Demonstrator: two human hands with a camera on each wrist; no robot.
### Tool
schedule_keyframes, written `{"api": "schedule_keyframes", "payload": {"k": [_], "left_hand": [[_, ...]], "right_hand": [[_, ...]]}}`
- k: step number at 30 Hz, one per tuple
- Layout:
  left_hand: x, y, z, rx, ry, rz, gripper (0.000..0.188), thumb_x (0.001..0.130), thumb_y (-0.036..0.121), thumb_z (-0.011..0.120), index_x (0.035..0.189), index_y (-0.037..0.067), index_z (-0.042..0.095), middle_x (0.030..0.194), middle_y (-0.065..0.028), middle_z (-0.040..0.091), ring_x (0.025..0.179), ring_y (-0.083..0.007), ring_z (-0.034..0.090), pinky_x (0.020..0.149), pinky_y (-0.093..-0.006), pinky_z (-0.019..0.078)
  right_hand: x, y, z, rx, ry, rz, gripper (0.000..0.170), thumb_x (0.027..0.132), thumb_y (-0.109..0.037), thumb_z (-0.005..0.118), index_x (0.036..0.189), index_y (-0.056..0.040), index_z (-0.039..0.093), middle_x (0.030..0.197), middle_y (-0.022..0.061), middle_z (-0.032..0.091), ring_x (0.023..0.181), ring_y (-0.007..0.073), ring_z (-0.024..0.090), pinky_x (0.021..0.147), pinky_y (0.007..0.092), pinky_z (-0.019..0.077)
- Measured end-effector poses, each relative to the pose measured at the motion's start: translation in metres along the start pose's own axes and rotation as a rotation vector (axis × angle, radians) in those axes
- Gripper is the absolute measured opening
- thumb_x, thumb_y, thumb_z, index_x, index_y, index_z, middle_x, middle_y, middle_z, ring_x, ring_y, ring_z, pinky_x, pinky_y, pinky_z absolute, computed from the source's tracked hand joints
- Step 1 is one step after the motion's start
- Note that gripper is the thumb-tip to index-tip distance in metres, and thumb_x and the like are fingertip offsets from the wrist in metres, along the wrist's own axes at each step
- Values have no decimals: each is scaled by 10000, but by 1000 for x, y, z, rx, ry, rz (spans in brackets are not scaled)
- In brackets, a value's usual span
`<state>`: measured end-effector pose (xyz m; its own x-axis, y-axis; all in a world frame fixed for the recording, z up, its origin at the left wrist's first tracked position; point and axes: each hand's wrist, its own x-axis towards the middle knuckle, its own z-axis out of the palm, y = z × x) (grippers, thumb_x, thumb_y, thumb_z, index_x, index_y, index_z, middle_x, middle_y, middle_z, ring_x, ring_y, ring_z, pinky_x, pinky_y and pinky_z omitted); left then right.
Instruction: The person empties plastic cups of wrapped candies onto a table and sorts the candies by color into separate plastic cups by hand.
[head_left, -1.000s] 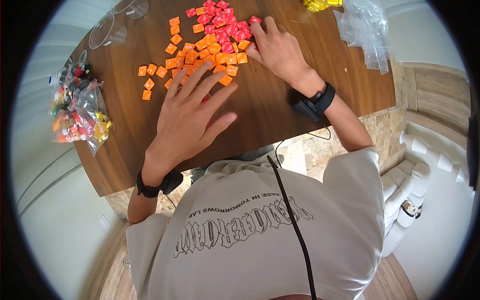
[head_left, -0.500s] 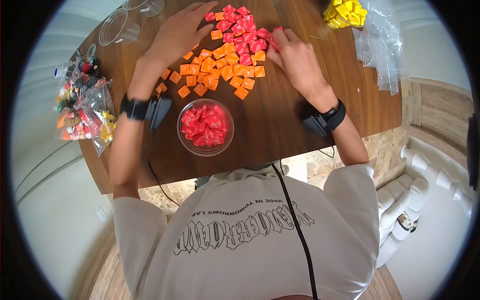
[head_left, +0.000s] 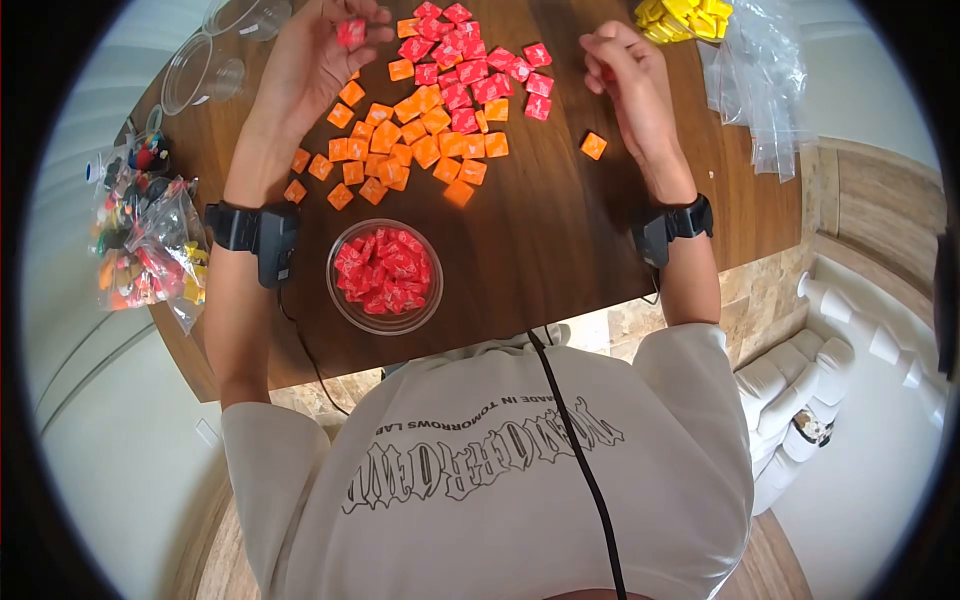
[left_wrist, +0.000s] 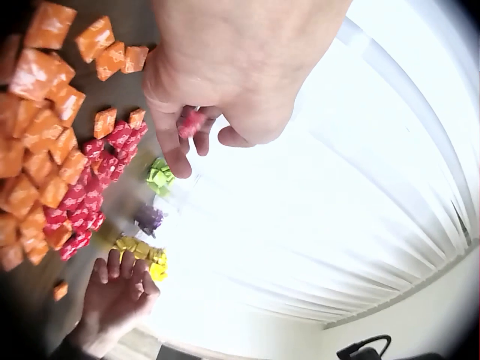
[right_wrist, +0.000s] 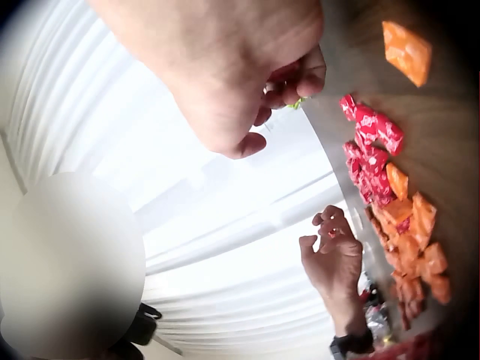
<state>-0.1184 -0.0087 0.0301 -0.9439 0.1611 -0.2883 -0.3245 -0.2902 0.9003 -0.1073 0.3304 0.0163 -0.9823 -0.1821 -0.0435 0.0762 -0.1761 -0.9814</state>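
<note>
My left hand [head_left: 300,75] is raised past the far left of the candies, pinching a red wrapped candy [head_left: 350,33]. In the left wrist view that red candy [left_wrist: 192,122] shows between the fingers and thumb. On the right, my right hand [head_left: 635,90] hovers with curled fingers, and a bit of red wrapper [right_wrist: 285,73] shows inside them in the right wrist view. Between the hands lie red candies [head_left: 470,70] at the back and orange candies [head_left: 400,150] nearer me. A clear round tub [head_left: 335,300] holding red candies [head_left: 385,268] stands near the front edge.
A lone orange candy [head_left: 593,146] lies left of my right wrist. Yellow candies [head_left: 685,18] and clear plastic bags [head_left: 765,90] lie back right. Empty clear tubs [head_left: 190,75] and a filled bag [head_left: 150,235] are at the left. Green candies [left_wrist: 160,176] show farther back.
My left hand swept from over the orange candies to the far left and now holds a red candy. My right hand left the red candies and moved right; an orange candy now lies apart there.
</note>
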Motion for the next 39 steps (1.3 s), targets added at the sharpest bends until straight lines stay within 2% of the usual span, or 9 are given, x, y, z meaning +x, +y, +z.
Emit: {"api": "schedule_keyframes", "payload": {"k": [2,4,7,11,17,26,35,37,39], "left_hand": [[10,-7,-11,-34,52,12,359,1031,295,499,1172,-4,638,1042,-42,661,850,-102,649,621,-218,480],[37,-16,-47,-65,-566,-26,292,1024,265,551,1186,37,637,1026,-48,652,830,-127,643,636,-252,497],[-7,-2,27,1438,2,273,290,1012,259,624,1240,82,600,1018,-83,646,832,-190,665,696,-324,530],[-5,-28,19,1516,-112,555,353,984,262,683,1286,123,563,989,-104,644,827,-236,660,761,-376,537],[3,-34,11,1298,-169,616,387,1011,272,642,1346,109,540,1004,-170,653,821,-372,669,777,-451,552],[-12,-2,6,-21,66,-15,250,997,168,452,1020,11,645,736,4,562,514,-35,388,423,-200,241],[-22,-22,24,1636,-60,449,418,963,429,692,1252,135,617,696,-135,625,691,-343,656,662,-451,545],[-21,-26,22,1697,14,491,559,941,501,689,1341,138,549,719,-153,654,767,-405,689,713,-496,562],[-20,-26,23,1692,20,440,567,946,492,691,1366,144,536,715,-145,642,757,-377,676,703,-494,544]], "right_hand": [[0,-1,-6,-527,-164,-12,196,967,-215,683,888,-36,672,757,-23,600,669,55,532,596,239,429],[-5,-4,-2,-766,-163,-169,243,943,-313,706,991,-77,672,798,10,604,681,121,572,602,292,457],[-16,-15,6,-1333,-221,-372,629,828,-593,769,1332,-249,616,983,110,604,768,346,668,671,467,540],[-11,-4,10,-1413,-301,-470,605,855,-563,748,1352,-247,608,1000,115,600,737,334,674,647,450,555],[12,20,29,-1439,-334,-667,410,943,-439,682,1231,-159,599,1007,126,616,646,340,678,570,413,566],[22,28,30,-1382,-288,-739,311,942,-320,698,1104,-82,579,978,111,632,666,343,684,595,434,570],[32,31,17,-902,-140,-577,147,980,-203,615,1035,-68,597,800,90,617,589,282,634,542,366,528],[34,21,11,231,-279,227,190,998,-249,532,1000,-68,593,801,44,575,577,178,547,476,264,454],[29,11,14,445,-290,285,228,1004,-277,505,982,-65,588,820,37,556,602,143,518,459,232,418]]}}
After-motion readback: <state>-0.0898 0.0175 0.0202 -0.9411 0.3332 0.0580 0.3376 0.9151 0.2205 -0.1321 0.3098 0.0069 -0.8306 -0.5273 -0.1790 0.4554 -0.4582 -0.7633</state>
